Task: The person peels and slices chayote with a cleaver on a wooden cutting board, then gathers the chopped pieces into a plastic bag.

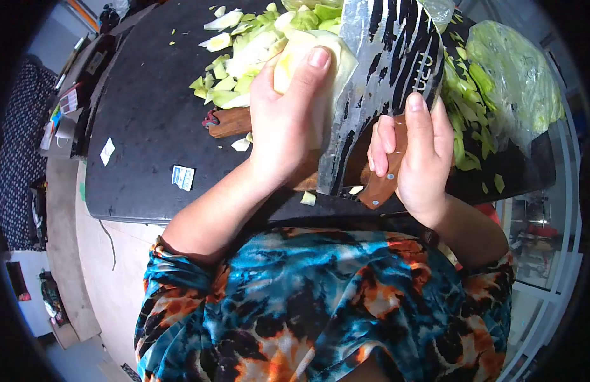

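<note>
Black surface (pixel 148 140): vegetable (pixel 312 40) and cleaver (pixel 385 70) over wooden board (pixel 230 122)

Left grip (pixel 285 111): closed around the vegetable. Right grip (pixel 425 156): closed on the cleaver's handle (pixel 379 186). Cleaver sits just beside the vegetable. Cut pieces (pixel 244 69) lie beyond the left grip; a plastic bag (pixel 524 83) lies at right.

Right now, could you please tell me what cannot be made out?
All in the head view:
Wooden board: mostly hidden behind left hand, pale vegetable and cleaver.
Left hand's fingertips, thumb excepted: hidden behind the pale vegetable.
Cleaver's far end: cut off by the top edge.
Print on the blue-and-white scrap: too small.
</note>
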### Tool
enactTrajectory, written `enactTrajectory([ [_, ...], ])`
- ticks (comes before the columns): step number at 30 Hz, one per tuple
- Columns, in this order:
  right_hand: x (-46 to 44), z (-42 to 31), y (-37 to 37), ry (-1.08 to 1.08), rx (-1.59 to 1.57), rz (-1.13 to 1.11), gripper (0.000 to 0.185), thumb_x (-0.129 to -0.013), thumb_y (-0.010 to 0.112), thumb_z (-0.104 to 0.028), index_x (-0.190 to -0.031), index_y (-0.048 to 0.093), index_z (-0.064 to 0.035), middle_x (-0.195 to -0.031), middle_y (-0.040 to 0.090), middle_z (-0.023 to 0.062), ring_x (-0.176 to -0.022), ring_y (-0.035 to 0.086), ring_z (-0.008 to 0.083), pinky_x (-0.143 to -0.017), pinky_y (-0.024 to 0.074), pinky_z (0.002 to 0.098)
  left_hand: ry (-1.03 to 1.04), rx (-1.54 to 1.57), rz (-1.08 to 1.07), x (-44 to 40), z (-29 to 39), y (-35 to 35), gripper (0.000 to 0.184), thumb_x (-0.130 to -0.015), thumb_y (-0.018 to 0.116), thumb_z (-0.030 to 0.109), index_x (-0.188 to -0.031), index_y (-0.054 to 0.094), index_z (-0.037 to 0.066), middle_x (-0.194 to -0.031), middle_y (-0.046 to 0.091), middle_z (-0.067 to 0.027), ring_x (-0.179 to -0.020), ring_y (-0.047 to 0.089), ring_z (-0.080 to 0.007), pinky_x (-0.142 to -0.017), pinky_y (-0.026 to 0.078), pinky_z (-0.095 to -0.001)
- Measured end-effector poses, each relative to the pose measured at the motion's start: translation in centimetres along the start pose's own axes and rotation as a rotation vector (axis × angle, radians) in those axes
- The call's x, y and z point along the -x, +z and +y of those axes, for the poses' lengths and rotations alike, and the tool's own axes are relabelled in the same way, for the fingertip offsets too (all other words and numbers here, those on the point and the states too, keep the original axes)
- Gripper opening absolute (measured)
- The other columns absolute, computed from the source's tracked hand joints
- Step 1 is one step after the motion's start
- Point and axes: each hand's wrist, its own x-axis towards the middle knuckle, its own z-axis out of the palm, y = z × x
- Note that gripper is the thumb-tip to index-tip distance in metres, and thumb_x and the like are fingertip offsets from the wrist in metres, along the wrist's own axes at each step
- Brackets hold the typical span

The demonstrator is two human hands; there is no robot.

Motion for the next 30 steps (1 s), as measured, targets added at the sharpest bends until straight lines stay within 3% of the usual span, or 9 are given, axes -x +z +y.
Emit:
enactTrajectory([
  [7, -0.4, -1.7, -1.0, 0.07, 0.147, -0.032, 0.018, -0.098, 0.037, -0.021, -0.094, 0.046, -0.0055, -0.058, 0.045, 0.0034, -0.039, 0.042, 0.0091, -0.037, 0.0356, 0.0214, -0.043, -0.107, -0.058, 0.1, 0.5, 0.6, 0.029, -0.086, 0.061, 0.027, -0.096, 0.058, 0.0, -0.081, 0.06, -0.0021, -0.069, 0.053, -0.0071, -0.062, 0.043, -0.0209],
  [12, 0.0, -0.4, 0.0, 0.061, -0.001, 0.04, 0.017, -0.098, 0.036, -0.02, -0.095, 0.045, -0.0056, -0.058, 0.044, 0.0033, -0.04, 0.043, 0.0101, -0.037, 0.0359, 0.0219, -0.029, -0.028, 0.0, 0.1, -0.2, 0.5, 0.029, -0.087, 0.061, 0.027, -0.096, 0.057, 0.0, -0.081, 0.059, -0.0017, -0.069, 0.052, -0.0068, -0.061, 0.042, -0.021],
  [15, 0.0, 0.2, 0.2, 0.044, 0.087, 0.036, 0.017, -0.099, 0.032, -0.026, -0.09, 0.037, -0.0127, -0.055, 0.04, 0.0021, -0.038, 0.042, 0.0122, -0.038, 0.0375, 0.0247, -0.005, 0.0, 0.025, 0.0, -0.6, 0.1, 0.028, -0.087, 0.06, 0.026, -0.096, 0.057, 0.0, -0.08, 0.059, -0.0009, -0.067, 0.051, -0.0064, -0.06, 0.041, -0.0207],
  [25, 0.2, 1.4, 0.7, -0.028, 0.024, 0.08, 0.017, -0.099, 0.031, -0.027, -0.09, 0.036, -0.0129, -0.058, 0.04, 0.0034, -0.039, 0.041, 0.0131, -0.039, 0.0376, 0.0257, 0.003, 0.017, 0.052, 0.3, 0.1, 0.3, 0.021, -0.088, 0.059, 0.023, -0.094, 0.056, 0.002, -0.074, 0.055, 0.0021, -0.062, 0.047, -0.0044, -0.053, 0.036, -0.0186],
  [30, 0.2, 0.3, 0.1, 0.043, 0.073, 0.053, 0.017, -0.099, 0.031, -0.027, -0.092, 0.037, -0.0126, -0.056, 0.039, 0.0021, -0.039, 0.041, 0.012, -0.039, 0.0376, 0.0248, 0.04, -0.049, -0.025, 0.1, -0.2, 0.5, 0.024, -0.087, 0.061, 0.024, -0.095, 0.057, 0.001, -0.077, 0.058, 0.0003, -0.066, 0.051, -0.0059, -0.058, 0.041, -0.0201],
])
